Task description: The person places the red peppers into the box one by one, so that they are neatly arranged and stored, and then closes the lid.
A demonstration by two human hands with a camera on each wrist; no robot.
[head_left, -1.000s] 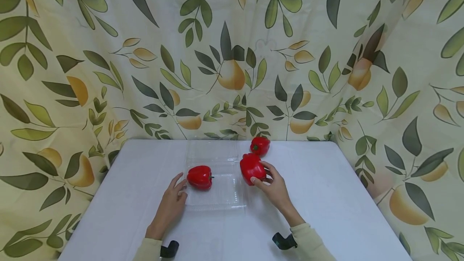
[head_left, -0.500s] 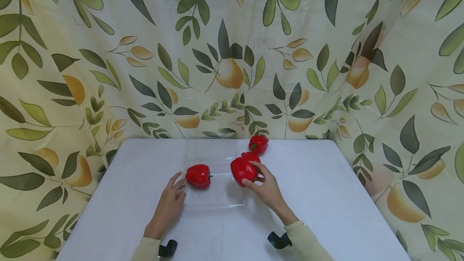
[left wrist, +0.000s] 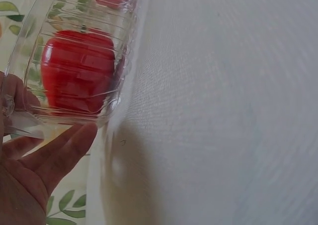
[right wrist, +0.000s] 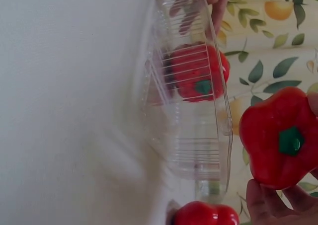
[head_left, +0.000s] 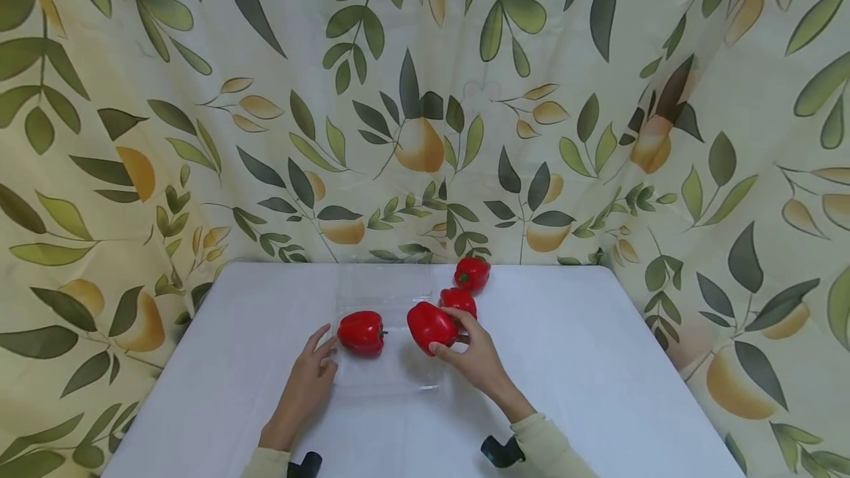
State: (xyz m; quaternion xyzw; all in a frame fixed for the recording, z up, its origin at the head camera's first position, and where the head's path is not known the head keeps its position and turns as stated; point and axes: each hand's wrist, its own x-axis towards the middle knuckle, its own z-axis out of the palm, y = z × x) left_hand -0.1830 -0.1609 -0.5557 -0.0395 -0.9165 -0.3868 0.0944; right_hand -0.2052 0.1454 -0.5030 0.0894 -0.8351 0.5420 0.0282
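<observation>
A clear plastic clamshell container (head_left: 415, 378) lies with its lid raised back on the white table. Inside its left half rests a red bell pepper (head_left: 361, 333), also seen through the ribbed wall in the left wrist view. My right hand (head_left: 474, 356) grips another red bell pepper (head_left: 432, 327) over the container's right part; its green stem faces the right wrist camera. At the container's left edge is my left hand (head_left: 311, 371), fingers extended, fingertips right at the rim (left wrist: 64, 119).
Two more red bell peppers stand beyond my right hand: a nearer pepper (head_left: 459, 302) beside the container and a farther pepper (head_left: 472, 274) near the back table edge. A leaf-and-fruit patterned curtain (head_left: 425, 131) hangs behind the white table (head_left: 564, 360).
My right hand has carried its pepper leftward, from beside the container to above its right part, uncovering the pepper behind. The left hand stays at the container's left edge.
</observation>
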